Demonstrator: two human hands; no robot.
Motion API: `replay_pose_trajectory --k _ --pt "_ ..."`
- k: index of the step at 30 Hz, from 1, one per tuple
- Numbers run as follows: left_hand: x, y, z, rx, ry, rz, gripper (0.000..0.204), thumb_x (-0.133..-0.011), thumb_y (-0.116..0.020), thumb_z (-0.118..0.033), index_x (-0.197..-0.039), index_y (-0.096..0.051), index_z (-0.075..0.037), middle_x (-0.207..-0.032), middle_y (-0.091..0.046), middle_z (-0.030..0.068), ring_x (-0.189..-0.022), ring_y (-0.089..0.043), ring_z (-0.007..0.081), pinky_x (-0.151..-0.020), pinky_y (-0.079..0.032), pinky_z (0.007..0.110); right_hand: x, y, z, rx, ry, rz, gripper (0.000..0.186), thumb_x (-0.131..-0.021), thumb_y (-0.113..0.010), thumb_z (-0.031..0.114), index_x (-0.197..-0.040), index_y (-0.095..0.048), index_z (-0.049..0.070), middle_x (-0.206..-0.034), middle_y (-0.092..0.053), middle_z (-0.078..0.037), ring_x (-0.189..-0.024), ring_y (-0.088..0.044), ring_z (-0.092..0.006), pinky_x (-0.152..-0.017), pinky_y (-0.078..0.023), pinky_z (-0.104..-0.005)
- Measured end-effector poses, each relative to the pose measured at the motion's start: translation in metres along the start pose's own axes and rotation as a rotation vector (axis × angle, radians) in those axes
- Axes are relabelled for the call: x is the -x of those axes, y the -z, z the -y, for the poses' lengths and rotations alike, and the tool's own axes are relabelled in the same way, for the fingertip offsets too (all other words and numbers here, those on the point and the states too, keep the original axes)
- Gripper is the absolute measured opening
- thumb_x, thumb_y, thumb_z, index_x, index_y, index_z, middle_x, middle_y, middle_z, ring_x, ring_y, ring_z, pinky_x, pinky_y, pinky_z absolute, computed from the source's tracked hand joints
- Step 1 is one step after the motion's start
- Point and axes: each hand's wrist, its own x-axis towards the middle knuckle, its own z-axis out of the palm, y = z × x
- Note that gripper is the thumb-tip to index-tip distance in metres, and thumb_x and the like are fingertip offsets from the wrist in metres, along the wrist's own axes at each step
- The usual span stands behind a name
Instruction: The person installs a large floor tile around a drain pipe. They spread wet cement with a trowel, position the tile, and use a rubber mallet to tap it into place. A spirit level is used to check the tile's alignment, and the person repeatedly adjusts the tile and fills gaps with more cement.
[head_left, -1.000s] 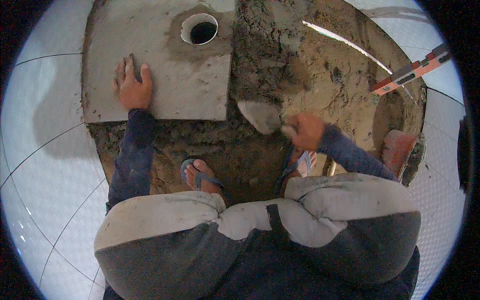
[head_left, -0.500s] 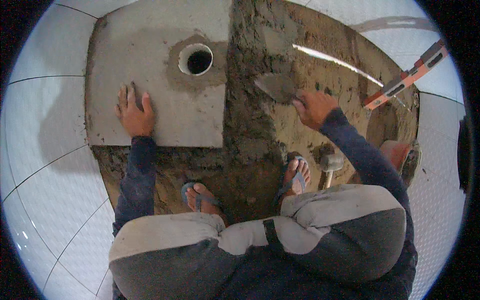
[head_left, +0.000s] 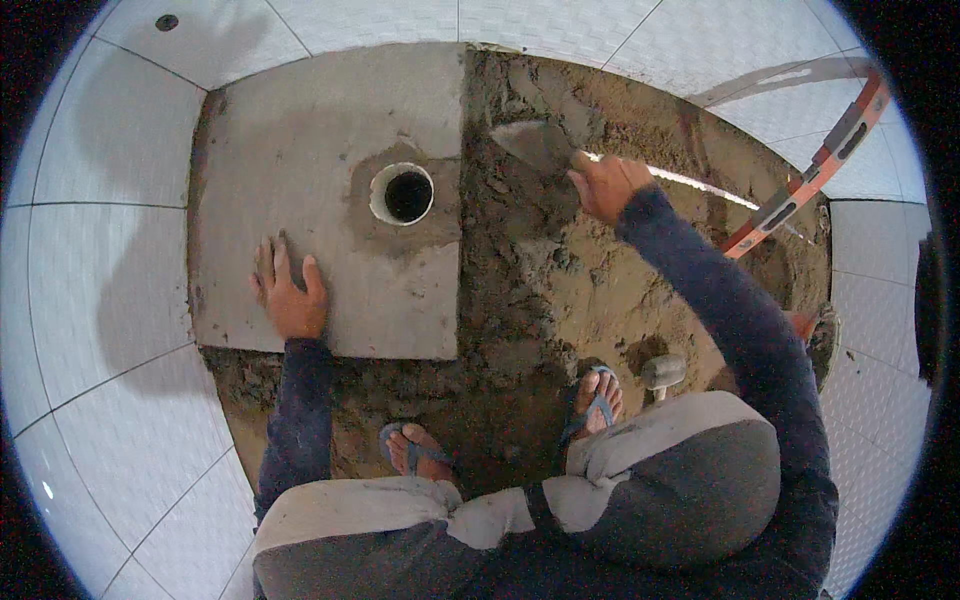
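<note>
My left hand [head_left: 292, 292] lies on the large grey floor tile [head_left: 270, 140], fingers spread. A white pipe [head_left: 376, 196] with a dark opening comes up through a round hole in that tile, ringed by grey mortar. My right hand [head_left: 610, 188] is closed round the handle of a trowel [head_left: 536, 146]. The trowel's flat blade points left, over the dark wet mortar [head_left: 505, 250] beside the tile's right edge. Most of the handle is hidden in my fist.
A red spirit level [head_left: 805, 185] leans at the right against the white tiled wall [head_left: 740, 100]. A mallet [head_left: 663, 373] rests by my right foot. Partly behind my right arm is a reddish container [head_left: 804, 324]. Sandy bedding [head_left: 620, 300] covers the right side.
My right hand has moved the trowel to the far left, nearer the tile's upper right edge. My left hand stays on the tile. The whole view has tilted, showing more of the far wall.
</note>
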Motion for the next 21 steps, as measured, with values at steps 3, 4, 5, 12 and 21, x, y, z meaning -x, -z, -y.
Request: replay_pose_trajectory --k 3,4,5,12,21 --pt "-0.001 0.001 0.0 0.014 -0.018 -0.021 0.056 -0.094 -0.058 -0.034 -0.145 -0.052 -0.012 -0.152 -0.046 0.0139 -0.145 -0.036 0.0309 -0.12 -0.02 0.053 -0.051 -0.015 -0.017 -0.038 0.001 -0.039 0.032 -0.093 -0.056 0.034 -0.115 -0.064 0.012 -0.083 -0.069 -0.025 -0.079 -0.07 -0.0429 -0.071 -0.056 -0.058" --pt "-0.001 0.001 -0.001 0.011 -0.017 -0.014 0.056 -0.094 -0.058 -0.034 -0.145 -0.052 -0.011 -0.152 -0.046 0.0139 -0.145 -0.036 0.0311 -0.12 -0.02 0.053 -0.064 -0.022 -0.022 -0.061 -0.066 0.019 0.034 -0.093 -0.055 0.035 -0.116 -0.064 0.012 -0.086 -0.07 -0.026 -0.081 -0.07 -0.0428 -0.074 -0.056 -0.0582" --pt "-0.001 0.002 0.0 -0.002 -0.018 -0.014 0.055 -0.094 -0.058 -0.034 -0.144 -0.052 -0.011 -0.152 -0.046 0.0139 -0.145 -0.036 0.0312 -0.12 -0.02 0.053 -0.079 -0.026 -0.027 -0.075 -0.13 0.033 0.035 -0.093 -0.055 0.036 -0.116 -0.065 0.012 -0.089 -0.07 -0.026 -0.083 -0.07 -0.0427 -0.076 -0.056 -0.0584" --pt "0.001 0.001 0.001 -0.018 0.004 -0.006 0.055 -0.094 -0.059 -0.034 -0.144 -0.053 -0.011 -0.152 -0.046 0.0144 -0.144 -0.037 0.0312 -0.12 -0.02 0.051 -0.105 0.016 -0.037 -0.107 -0.29 0.175 0.042 -0.094 -0.051 0.041 -0.113 -0.071 0.01 -0.109 -0.072 -0.018 -0.099 -0.069 -0.0403 -0.089 -0.055 -0.0556" --pt "0.0 0.0 0.002 0.005 -0.017 0.02 0.056 -0.095 -0.059 -0.033 -0.145 -0.052 -0.011 -0.154 -0.044 0.0147 -0.144 -0.037 0.0313 -0.121 -0.018 0.051 -0.159 -0.054 -0.104 0.035 -0.138 0.231 0.043 -0.096 -0.05 0.036 -0.114 -0.066 0.0 -0.104 -0.07 -0.022 -0.096 -0.067 -0.0427 -0.085 -0.054 -0.0519"
